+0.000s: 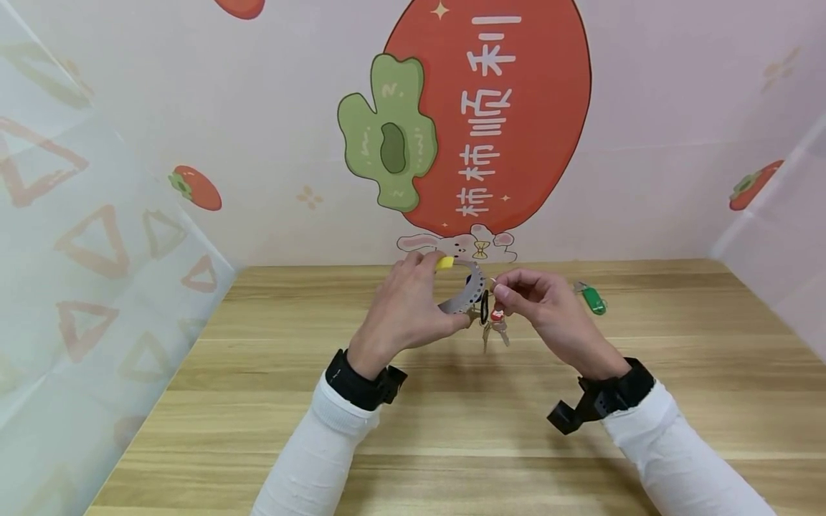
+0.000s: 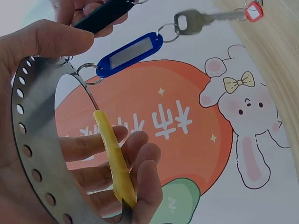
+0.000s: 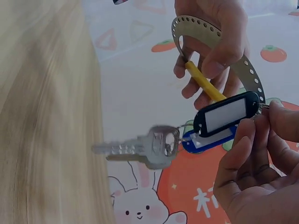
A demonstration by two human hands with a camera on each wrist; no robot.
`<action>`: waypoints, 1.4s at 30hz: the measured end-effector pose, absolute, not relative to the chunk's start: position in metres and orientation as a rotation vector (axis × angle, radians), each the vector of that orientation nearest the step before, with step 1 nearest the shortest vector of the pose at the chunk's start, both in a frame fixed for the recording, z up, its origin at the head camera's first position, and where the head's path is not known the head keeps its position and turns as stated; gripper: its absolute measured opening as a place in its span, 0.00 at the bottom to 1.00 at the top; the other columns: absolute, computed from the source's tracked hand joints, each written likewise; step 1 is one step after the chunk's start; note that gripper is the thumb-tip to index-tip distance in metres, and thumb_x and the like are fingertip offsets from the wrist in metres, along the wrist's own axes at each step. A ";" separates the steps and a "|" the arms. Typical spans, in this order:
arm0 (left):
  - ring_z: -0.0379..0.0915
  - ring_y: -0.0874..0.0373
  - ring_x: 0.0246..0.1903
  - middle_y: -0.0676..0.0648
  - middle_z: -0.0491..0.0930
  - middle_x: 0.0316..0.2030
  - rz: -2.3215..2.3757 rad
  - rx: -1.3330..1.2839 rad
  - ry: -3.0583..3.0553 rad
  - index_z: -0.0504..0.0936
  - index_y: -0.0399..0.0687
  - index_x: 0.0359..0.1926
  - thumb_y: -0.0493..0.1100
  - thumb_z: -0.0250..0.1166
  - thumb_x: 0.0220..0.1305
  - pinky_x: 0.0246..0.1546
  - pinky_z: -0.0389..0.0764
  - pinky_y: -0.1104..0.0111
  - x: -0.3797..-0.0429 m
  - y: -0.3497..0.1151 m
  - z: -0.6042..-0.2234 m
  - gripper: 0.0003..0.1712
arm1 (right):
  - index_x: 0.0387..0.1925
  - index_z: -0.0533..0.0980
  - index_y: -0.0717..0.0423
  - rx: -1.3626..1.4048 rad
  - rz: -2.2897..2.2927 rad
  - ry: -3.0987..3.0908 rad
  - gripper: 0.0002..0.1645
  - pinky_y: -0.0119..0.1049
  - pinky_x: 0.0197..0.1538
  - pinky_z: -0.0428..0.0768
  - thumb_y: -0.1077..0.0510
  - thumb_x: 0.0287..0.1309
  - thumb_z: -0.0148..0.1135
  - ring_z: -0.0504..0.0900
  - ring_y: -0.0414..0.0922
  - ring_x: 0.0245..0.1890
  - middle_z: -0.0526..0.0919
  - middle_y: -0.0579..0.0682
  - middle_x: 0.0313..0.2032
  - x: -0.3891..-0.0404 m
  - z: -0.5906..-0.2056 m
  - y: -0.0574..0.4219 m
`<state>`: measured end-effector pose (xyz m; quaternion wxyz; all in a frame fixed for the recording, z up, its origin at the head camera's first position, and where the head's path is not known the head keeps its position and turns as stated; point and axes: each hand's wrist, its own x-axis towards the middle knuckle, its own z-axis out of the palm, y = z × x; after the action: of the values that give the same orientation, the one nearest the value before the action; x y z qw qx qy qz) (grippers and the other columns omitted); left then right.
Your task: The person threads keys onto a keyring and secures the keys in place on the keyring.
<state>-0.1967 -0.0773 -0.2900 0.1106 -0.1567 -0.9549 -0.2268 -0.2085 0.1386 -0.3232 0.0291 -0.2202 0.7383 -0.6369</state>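
My left hand [image 1: 409, 308] holds a flat metal hoop [image 1: 477, 283] with a row of round holes and a yellow grip [image 2: 112, 154], thumb on one side and fingers reaching round the other. From the hoop hangs a blue key tag [image 2: 130, 55] on a split ring, with a key [image 2: 191, 22] linked below it. My right hand [image 1: 548, 308] pinches the small ring of a black key tag [image 3: 226, 112] between thumb and fingertips, right at the hoop's edge. Silver keys [image 3: 161, 147] dangle below the tags. A small red tag [image 1: 497, 315] shows among the hanging keys.
A green key tag [image 1: 594, 299] lies on the wooden table [image 1: 452, 444] to the right of my right hand. Behind the table's back edge stands a white printed backdrop [image 1: 284, 86] with a large red persimmon drawing. A pale printed sheet [image 1: 97, 287] slopes up on the left.
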 end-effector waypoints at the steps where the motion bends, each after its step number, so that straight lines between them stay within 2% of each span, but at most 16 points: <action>1: 0.63 0.55 0.47 0.49 0.69 0.51 -0.665 -0.460 -2.805 0.66 0.50 0.61 0.63 0.67 0.37 0.42 0.69 0.60 -0.197 -0.077 -0.290 0.48 | 0.42 0.74 0.60 -0.688 -1.972 2.280 0.18 0.45 0.47 0.73 0.50 0.58 0.57 0.76 0.54 0.36 0.75 0.60 0.35 -0.209 -0.324 0.138; 11: 0.63 0.55 0.47 0.48 0.68 0.53 -0.588 -0.498 -2.786 0.67 0.52 0.60 0.63 0.68 0.34 0.41 0.69 0.61 -0.197 -0.078 -0.290 0.49 | 0.41 0.75 0.59 -0.752 -1.916 2.292 0.16 0.42 0.52 0.70 0.51 0.58 0.56 0.77 0.52 0.37 0.75 0.62 0.37 -0.208 -0.322 0.141; 19: 0.62 0.58 0.43 0.49 0.68 0.49 -0.528 -0.553 -2.743 0.67 0.52 0.59 0.63 0.69 0.33 0.38 0.68 0.64 -0.197 -0.076 -0.292 0.48 | 0.40 0.76 0.56 -0.715 -1.786 2.343 0.17 0.41 0.50 0.72 0.48 0.57 0.57 0.76 0.51 0.40 0.78 0.57 0.38 -0.207 -0.319 0.144; 26: 0.62 0.57 0.42 0.48 0.67 0.48 -0.506 -0.595 -2.726 0.66 0.52 0.60 0.63 0.70 0.33 0.38 0.68 0.65 -0.197 -0.075 -0.293 0.50 | 0.41 0.74 0.60 -0.670 -1.793 2.213 0.20 0.43 0.53 0.69 0.48 0.59 0.56 0.75 0.53 0.43 0.76 0.61 0.40 -0.207 -0.317 0.145; 33: 0.63 0.56 0.44 0.47 0.68 0.50 -0.530 -0.561 -2.723 0.67 0.50 0.60 0.62 0.69 0.33 0.40 0.68 0.63 -0.197 -0.074 -0.292 0.49 | 0.43 0.73 0.60 -0.684 -1.821 2.149 0.21 0.44 0.55 0.67 0.47 0.60 0.54 0.74 0.54 0.42 0.74 0.63 0.39 -0.207 -0.317 0.142; 42: 0.63 0.55 0.45 0.48 0.69 0.51 -0.593 -0.484 -2.732 0.67 0.49 0.60 0.64 0.69 0.34 0.37 0.69 0.62 -0.196 -0.075 -0.291 0.50 | 0.42 0.75 0.59 -0.708 -1.911 2.231 0.18 0.43 0.42 0.74 0.51 0.55 0.60 0.76 0.54 0.35 0.76 0.59 0.38 -0.204 -0.323 0.136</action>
<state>-0.1964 -0.0748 -0.2914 0.1513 -0.1687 -0.9518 -0.2067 -0.2045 0.1357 -0.3226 0.0599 -0.2338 0.7371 -0.6312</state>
